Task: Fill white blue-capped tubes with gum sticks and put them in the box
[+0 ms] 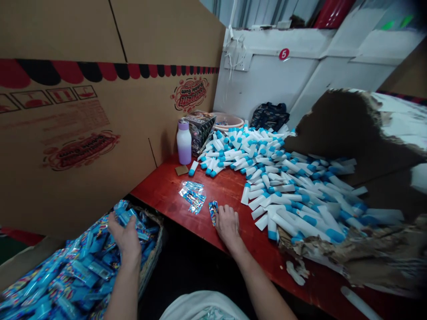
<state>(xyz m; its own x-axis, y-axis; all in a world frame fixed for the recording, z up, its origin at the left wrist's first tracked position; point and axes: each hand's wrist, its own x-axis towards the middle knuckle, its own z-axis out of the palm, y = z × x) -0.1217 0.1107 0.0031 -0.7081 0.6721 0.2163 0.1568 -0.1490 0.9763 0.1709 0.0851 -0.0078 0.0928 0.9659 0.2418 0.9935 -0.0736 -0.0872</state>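
My left hand (125, 235) reaches down into a basket (156, 249) heaped with blue wrapped packets (83, 271); its fingers curl over a packet at the top of the heap. My right hand (227, 223) rests on the red table (173, 195) near its front edge, fingers closed on a small blue foil wrapper (213, 210). A few more empty foil wrappers (192, 195) lie just left of that hand. A big pile of white tubes with blue caps (283, 182) spreads across the table to the right.
A tall printed cardboard wall (83, 115) stands along the left. A lilac bottle (183, 142) and a dark patterned bag (200, 129) sit at the back. Torn brown cardboard (350, 133) borders the tube pile on the right. A pink basin (230, 121) sits behind.
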